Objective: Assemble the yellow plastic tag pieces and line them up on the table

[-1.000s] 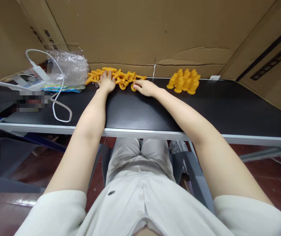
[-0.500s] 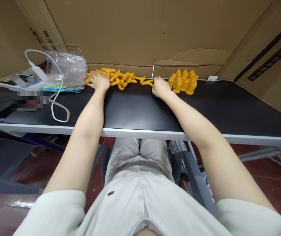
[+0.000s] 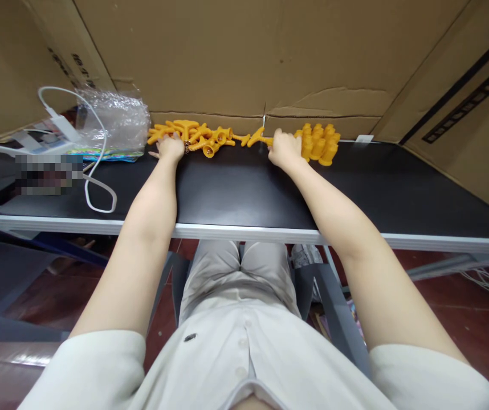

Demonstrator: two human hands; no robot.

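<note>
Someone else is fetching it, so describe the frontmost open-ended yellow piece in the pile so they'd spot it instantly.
Find the black table and the cardboard wall behind it; along that wall lies a yellow pile. Right of the left hand, look for the piece whose round mouth faces the near edge. Two other mouths sit farther back; this one is foremost.

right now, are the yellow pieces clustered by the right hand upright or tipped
Upright: the clustered yellow pieces stand on flared bases, narrower tops pointing up.
</note>
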